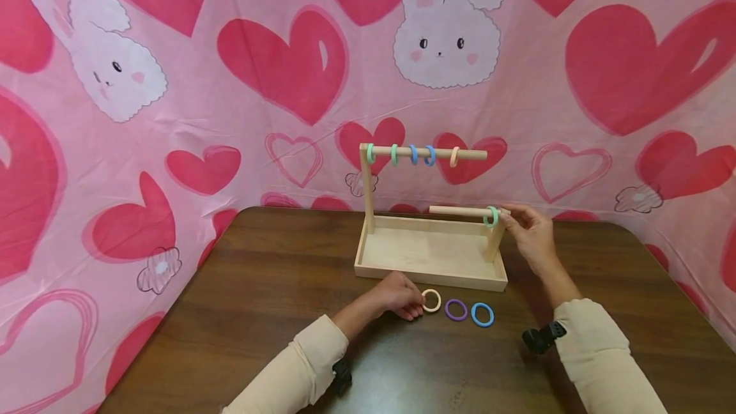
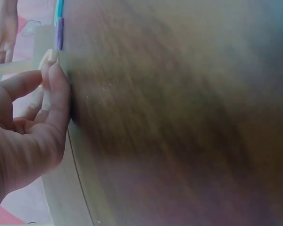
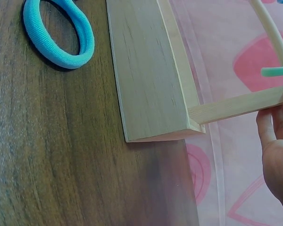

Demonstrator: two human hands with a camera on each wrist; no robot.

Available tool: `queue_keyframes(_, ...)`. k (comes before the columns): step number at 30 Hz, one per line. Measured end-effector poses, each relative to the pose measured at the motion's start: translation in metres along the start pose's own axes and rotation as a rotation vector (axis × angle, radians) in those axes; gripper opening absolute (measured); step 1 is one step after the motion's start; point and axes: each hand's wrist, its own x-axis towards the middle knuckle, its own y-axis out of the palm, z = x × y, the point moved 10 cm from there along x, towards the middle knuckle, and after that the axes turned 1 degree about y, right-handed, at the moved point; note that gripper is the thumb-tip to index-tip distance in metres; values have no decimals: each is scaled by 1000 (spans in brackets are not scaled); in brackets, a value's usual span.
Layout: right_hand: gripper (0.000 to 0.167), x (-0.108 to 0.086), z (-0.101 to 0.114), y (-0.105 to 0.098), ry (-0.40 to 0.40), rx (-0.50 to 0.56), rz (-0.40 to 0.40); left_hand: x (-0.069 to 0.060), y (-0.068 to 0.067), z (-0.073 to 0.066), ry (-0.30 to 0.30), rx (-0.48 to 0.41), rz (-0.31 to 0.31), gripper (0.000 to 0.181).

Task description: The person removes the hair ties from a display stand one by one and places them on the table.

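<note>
My left hand (image 1: 400, 296) pinches a cream hair tie (image 1: 432, 301) at its left edge, down on the table; the left wrist view shows thumb and fingertips meeting on it. Beside it lie a purple hair tie (image 1: 456, 310) and a blue hair tie (image 1: 482, 315). My right hand (image 1: 531, 235) holds the top of the short right post (image 3: 240, 106) of a wooden stand (image 1: 425, 278), at the end of its lower bar. A mint green hair tie (image 1: 490, 216) hangs on that bar, close to the fingertips. Part of the right hand is cut off in the right wrist view.
The stand's upper bar (image 1: 474, 154) carries several hair ties: mint green, blue and a peach one (image 1: 454, 157). Both bars have a free end. A shallow tray forms the base. Behind the brown table (image 1: 276, 260) hangs a pink cloth (image 1: 247, 139) with hearts and rabbits.
</note>
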Motion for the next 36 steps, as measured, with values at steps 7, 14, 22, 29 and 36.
queue_keyframes(7,23,1,-2,0,25,-10,1,-2,-2,-6,3,101,-2,16)
queue_keyframes(14,22,1,-1,1,24,27,8,-2,-9,-11,15,193,-59,13)
queue_keyframes(22,23,0,-1,0,33,-4,-2,-1,-11,-16,33,303,-58,18)
queue_keyframes(29,23,0,-4,-1,45,5,-11,-1,-12,-19,52,377,-60,18)
queue_keyframes(36,21,-1,-2,0,42,-1,-11,1,-15,-16,66,380,-85,18)
